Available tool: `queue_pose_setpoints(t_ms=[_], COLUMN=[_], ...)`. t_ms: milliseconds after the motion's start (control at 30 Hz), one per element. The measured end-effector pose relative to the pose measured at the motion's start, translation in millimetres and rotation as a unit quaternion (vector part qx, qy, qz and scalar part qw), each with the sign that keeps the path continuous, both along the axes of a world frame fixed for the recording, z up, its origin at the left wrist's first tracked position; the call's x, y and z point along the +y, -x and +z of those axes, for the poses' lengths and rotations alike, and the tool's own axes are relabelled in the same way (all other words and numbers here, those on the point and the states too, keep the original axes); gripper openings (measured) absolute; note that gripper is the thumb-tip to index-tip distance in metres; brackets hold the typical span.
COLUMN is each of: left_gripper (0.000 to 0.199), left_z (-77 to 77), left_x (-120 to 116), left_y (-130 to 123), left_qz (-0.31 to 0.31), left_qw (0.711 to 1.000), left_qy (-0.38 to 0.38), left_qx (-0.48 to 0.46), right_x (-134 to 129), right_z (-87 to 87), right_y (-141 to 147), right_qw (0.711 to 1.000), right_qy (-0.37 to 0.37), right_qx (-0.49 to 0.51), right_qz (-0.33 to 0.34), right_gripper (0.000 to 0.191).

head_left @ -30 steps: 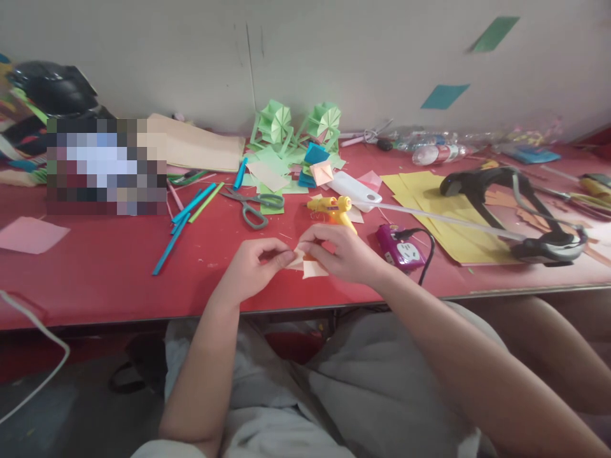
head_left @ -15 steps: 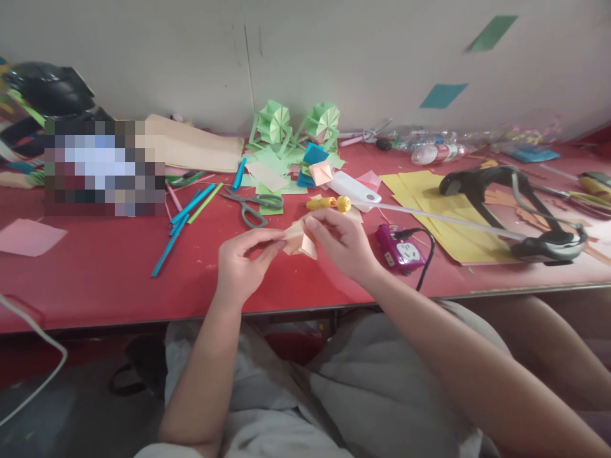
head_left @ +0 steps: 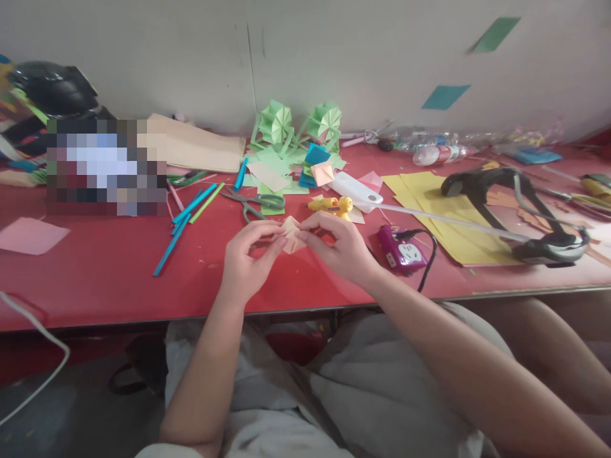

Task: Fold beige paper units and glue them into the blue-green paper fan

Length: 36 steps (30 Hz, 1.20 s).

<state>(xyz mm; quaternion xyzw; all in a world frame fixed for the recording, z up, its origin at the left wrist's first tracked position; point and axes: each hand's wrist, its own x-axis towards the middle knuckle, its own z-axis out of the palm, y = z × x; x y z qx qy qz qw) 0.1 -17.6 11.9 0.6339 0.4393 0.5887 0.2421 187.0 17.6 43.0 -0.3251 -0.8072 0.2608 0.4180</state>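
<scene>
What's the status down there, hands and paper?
Left hand and right hand both pinching folded pale-orange paper. Paper held above red table. Yellow glue gun just beyond the right hand; scissors beyond the left.

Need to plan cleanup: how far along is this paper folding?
Two green paper models by the wall look finished. In hand is a small folded peach paper, pinched by the left hand and right hand. That piece probably remains to finish; the yellow sheets lie flat, unfolded. How many pieces are wanted doesn't show.
</scene>
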Motion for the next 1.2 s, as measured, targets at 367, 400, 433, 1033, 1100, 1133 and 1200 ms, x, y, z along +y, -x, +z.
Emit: queue_pose_setpoints(t_ms=[367, 400, 433, 1033, 1100, 1133, 1200], left_gripper=[0.008, 0.008, 0.007, 0.005, 0.005, 0.006, 0.008], left_z=[0.7, 0.4, 0.1, 0.5, 1.5, 2.0, 3.0], left_x=[2.0, 2.2, 2.2, 1.1, 0.7, 0.4, -0.2], left_y=[1.7, 1.3, 0.9, 0.8, 1.2, 1.4, 1.5], left_qz=[0.030, 0.029, 0.028, 0.034, 0.034, 0.036, 0.045], left_qw=[0.992, 0.992, 0.993, 0.997, 0.997, 0.996, 0.996], left_qy=[-0.076, -0.076, -0.073, -0.072, -0.071, -0.070, -0.069], left_qx=[0.096, 0.096, 0.089, 0.014, 0.022, 0.028, 0.040], right_x=[-2.8, -2.4, -1.8, -1.8, -2.1, -2.4, -2.8], right_z=[-8.6, -8.2, -7.6, -4.8, -5.0, -4.9, -4.8], right_y=[1.8, 1.5, 1.1, -1.1, -1.6, -1.8, -2.0], right_qw=[0.999, 0.999, 0.998, 0.999, 0.999, 0.999, 0.999], right_qy=[-0.023, -0.033, -0.046, -0.016, -0.019, -0.022, -0.031], right_qx=[-0.031, -0.035, -0.034, 0.024, 0.023, 0.020, 0.013], right_qz=[0.023, 0.016, 0.010, 0.020, 0.023, 0.023, 0.023], right_gripper=[0.010, 0.009, 0.008, 0.007, 0.007, 0.006, 0.006])
